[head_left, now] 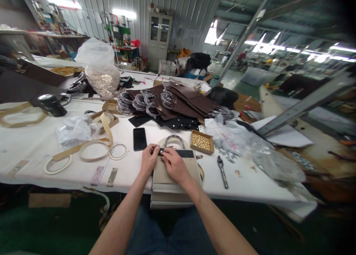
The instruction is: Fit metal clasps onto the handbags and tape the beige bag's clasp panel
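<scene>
A beige bag piece [179,175] lies before me at the table's front edge, with a black strip [185,153] along its top. Behind the strip arches a handle [174,137] in clear plastic wrap. My left hand [150,160] is closed at the strip's left end, thumb and fingers pinched on its edge. Close beside it, my right hand [174,165] rests over the beige piece, its fingertips pinched on the strip near a small shiny spot; whatever is between them is too small to name.
A box of gold-coloured studs [202,141] and a metal hand tool [222,172] lie to the right. To the left are a black phone [139,139] and tape rolls [118,151]. Brown bag pieces [186,101] are piled behind, near crumpled plastic [236,143].
</scene>
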A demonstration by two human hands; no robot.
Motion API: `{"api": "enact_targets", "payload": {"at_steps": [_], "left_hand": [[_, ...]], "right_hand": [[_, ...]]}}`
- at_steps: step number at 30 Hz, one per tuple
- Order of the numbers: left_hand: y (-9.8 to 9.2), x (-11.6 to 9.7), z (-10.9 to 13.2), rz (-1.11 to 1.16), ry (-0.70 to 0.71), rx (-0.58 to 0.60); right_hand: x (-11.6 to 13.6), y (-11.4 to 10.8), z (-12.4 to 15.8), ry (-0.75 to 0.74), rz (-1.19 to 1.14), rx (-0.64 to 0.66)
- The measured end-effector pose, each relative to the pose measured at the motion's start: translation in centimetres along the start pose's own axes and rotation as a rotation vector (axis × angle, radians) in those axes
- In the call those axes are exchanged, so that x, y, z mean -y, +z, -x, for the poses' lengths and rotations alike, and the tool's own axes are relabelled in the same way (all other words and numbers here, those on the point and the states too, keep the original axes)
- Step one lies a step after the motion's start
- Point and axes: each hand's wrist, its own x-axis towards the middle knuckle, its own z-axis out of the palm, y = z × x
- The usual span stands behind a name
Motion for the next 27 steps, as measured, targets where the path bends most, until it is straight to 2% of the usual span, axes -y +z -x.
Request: {"api": "enact_targets", "payload": {"at_steps": [6, 9, 13, 15, 17, 20, 23, 25, 27], "left_hand": [[0.1, -0.4, 0.0, -0.15, 0.067, -0.046], [0.0, -0.8, -0.2, -0.197, 0.11, -0.017], [-0.2, -1.5, -0.5, -0.239, 0.037, 0.055], [-0.4, -1.4, -0.9, -0.285, -0.047, 0.11], [-0.8, -0.7, -1.7, -0.325, -0.121, 0.153], [-1.1, 0.9, -3.1, -0.308, -0.234, 0.193], [-1.3, 1.3, -4.1, -0.253, -0.332, 0.224], [-1.2, 0.9, -4.5, -0.231, -0.358, 0.233], [-0.9, 0.3, -4.8, -0.217, -0.375, 0.236]], "right_hand": [[0.7, -0.6, 0.5, 0.06, -0.077, -0.082], [1.3, -1.1, 1.6, 0.046, -0.104, -0.128], [1.6, -4.0, 5.0, 0.039, -0.079, -0.19], [0.6, -6.7, 7.4, 0.124, -0.009, -0.247], [-1.5, -10.5, 10.2, 0.273, 0.102, -0.329], [-5.4, -17.9, 15.2, 0.491, 0.275, -0.466], [-8.8, -24.7, 20.3, 0.677, 0.411, -0.564], [-10.6, -27.7, 22.8, 0.824, 0.504, -0.549], [-11.9, -29.2, 24.3, 0.92, 0.556, -0.498]]}}
